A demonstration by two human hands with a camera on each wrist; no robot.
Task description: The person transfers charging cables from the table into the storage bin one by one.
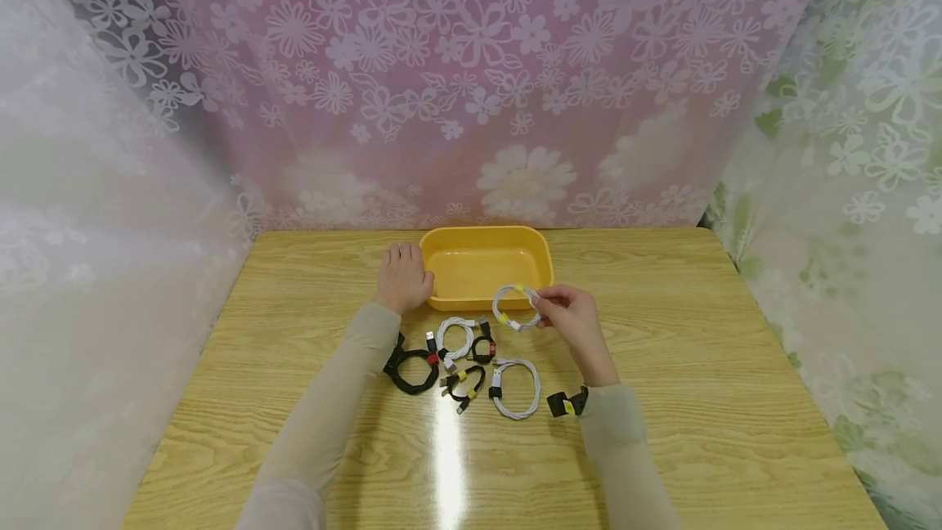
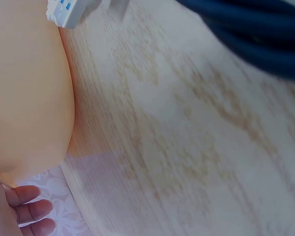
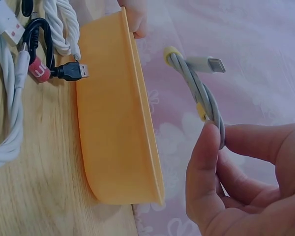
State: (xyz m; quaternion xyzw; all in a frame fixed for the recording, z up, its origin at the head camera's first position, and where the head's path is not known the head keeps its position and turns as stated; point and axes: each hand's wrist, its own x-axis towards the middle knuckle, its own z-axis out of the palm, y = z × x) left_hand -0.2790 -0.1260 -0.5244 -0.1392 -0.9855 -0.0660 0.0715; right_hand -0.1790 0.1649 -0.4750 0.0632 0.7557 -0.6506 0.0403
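Observation:
My right hand (image 1: pixel 577 325) pinches a coiled white cable (image 3: pixel 199 91) with yellow ties between thumb and fingers. The coil hangs above the near right rim of a yellow plastic bin (image 1: pixel 486 303), its metal plug (image 3: pixel 216 65) showing in the right wrist view. At the bin's left end my left hand (image 1: pixel 402 278) grips the rim; some of its fingers (image 2: pixel 34 211) show in the left wrist view. In front of the bin lie a white coil (image 1: pixel 456 338), a larger white coil (image 1: pixel 538 391), a black coil (image 1: pixel 414 391) and two small black cables.
A black strapped item (image 1: pixel 565 405) with a yellow mark is beside the right sleeve. The wooden table (image 1: pixel 706 432) stands against a pink floral curtain (image 1: pixel 441 105), with pale floral curtains at both sides. Inside the bin, the floor (image 1: pixel 471 268) shows bare yellow.

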